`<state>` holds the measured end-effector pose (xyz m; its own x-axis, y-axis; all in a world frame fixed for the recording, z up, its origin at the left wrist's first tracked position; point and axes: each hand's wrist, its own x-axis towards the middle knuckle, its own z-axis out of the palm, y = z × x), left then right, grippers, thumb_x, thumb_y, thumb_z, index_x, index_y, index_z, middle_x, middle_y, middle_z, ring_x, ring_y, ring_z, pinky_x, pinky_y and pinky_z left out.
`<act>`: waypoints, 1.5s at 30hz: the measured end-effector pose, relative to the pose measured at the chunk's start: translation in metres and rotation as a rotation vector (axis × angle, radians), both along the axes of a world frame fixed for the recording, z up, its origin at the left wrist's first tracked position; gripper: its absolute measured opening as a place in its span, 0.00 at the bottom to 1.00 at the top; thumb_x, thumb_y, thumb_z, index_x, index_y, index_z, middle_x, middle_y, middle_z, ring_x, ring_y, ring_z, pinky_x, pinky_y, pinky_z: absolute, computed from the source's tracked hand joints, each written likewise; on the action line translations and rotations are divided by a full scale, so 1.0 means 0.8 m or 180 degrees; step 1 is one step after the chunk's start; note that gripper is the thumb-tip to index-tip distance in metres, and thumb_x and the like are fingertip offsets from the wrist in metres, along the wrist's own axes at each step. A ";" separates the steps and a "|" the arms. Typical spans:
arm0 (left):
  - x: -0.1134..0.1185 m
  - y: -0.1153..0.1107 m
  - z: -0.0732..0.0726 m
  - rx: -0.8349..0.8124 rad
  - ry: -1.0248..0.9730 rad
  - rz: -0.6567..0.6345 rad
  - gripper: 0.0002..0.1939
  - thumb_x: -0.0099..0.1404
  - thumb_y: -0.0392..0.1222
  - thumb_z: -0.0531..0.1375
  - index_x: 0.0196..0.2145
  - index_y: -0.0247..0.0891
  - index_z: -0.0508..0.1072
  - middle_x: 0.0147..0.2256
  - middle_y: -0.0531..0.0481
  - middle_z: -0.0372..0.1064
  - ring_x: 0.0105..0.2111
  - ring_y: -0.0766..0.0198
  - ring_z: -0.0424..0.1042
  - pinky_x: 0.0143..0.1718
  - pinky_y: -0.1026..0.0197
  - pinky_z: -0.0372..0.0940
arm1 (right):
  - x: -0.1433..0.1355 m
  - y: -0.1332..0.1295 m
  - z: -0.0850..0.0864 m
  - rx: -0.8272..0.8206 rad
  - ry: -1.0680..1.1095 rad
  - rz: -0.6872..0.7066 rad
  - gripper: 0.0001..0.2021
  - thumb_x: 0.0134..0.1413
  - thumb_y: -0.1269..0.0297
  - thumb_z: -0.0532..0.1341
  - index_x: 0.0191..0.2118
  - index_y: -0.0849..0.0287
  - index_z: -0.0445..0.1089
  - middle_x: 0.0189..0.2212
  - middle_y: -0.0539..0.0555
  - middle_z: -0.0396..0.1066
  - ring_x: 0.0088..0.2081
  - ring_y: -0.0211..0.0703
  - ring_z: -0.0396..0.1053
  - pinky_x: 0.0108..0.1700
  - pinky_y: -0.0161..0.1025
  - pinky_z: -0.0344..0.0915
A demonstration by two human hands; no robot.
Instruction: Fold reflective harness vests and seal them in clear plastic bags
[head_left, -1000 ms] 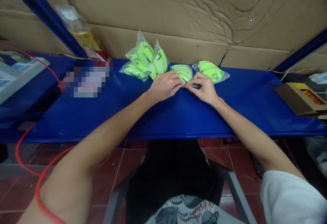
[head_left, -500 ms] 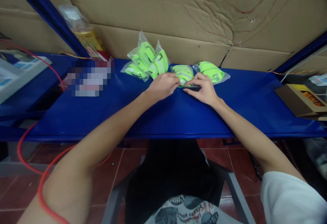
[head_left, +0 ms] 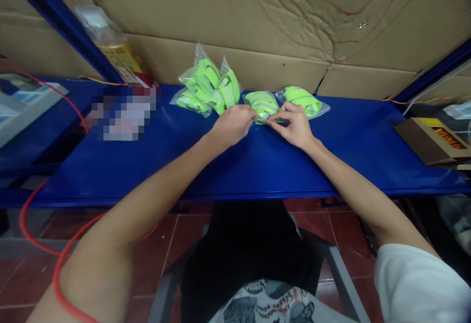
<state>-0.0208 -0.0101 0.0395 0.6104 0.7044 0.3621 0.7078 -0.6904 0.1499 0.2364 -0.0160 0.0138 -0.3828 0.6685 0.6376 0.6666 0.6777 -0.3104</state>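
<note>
Clear plastic bags with bright green reflective straps lie at the back of the blue table [head_left: 235, 166]. My left hand [head_left: 235, 125] and my right hand [head_left: 293, 122] meet at the near edge of the middle bag [head_left: 262, 103]. Both hands are closed, with fingertips pinching that edge. One more bag [head_left: 302, 101] lies behind my right hand. Behind and left of my left hand, two bags lean together, a front one [head_left: 226, 90] and a rear one [head_left: 200, 85]. A small dark strip shows by my right fingertips; what it is cannot be made out.
A bottle with a yellow label [head_left: 114, 48] stands at the back left by a blue post. An open cardboard box [head_left: 430, 141] sits at the right. A red hose [head_left: 55, 274] loops at the lower left, near my left arm.
My right fingers have closed from a wider grip to a tight pinch at the bag's edge. Less of the dark strip shows. The whole view has shifted slightly.
</note>
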 end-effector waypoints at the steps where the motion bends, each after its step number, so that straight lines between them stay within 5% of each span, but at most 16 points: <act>1: 0.000 0.000 0.000 0.0003 -0.0004 0.0018 0.16 0.75 0.31 0.57 0.49 0.33 0.85 0.45 0.39 0.83 0.46 0.50 0.82 0.50 0.51 0.75 | 0.000 0.000 0.000 -0.0002 0.0006 0.0024 0.08 0.69 0.57 0.71 0.42 0.51 0.88 0.34 0.53 0.72 0.38 0.50 0.70 0.47 0.51 0.60; 19: 0.008 -0.004 -0.013 0.0311 -0.0093 -0.0142 0.16 0.80 0.33 0.55 0.49 0.31 0.84 0.48 0.37 0.81 0.52 0.49 0.80 0.53 0.49 0.76 | 0.000 -0.001 -0.001 0.0007 -0.0069 0.0122 0.10 0.71 0.54 0.69 0.43 0.51 0.88 0.35 0.54 0.73 0.38 0.50 0.70 0.48 0.52 0.61; 39: 0.013 -0.014 -0.003 0.0388 0.0323 -0.0108 0.15 0.80 0.33 0.55 0.45 0.32 0.83 0.42 0.38 0.79 0.46 0.50 0.79 0.45 0.52 0.73 | -0.006 -0.007 0.001 -0.0063 -0.0193 0.0077 0.08 0.70 0.55 0.70 0.43 0.49 0.88 0.36 0.54 0.74 0.40 0.51 0.70 0.50 0.52 0.62; 45: 0.014 -0.015 -0.001 0.0289 0.0321 -0.0093 0.18 0.75 0.25 0.54 0.50 0.31 0.82 0.46 0.36 0.79 0.50 0.49 0.78 0.48 0.52 0.74 | -0.003 -0.002 -0.001 -0.0071 -0.0090 0.0005 0.07 0.69 0.58 0.71 0.44 0.49 0.89 0.36 0.54 0.75 0.40 0.51 0.71 0.50 0.52 0.61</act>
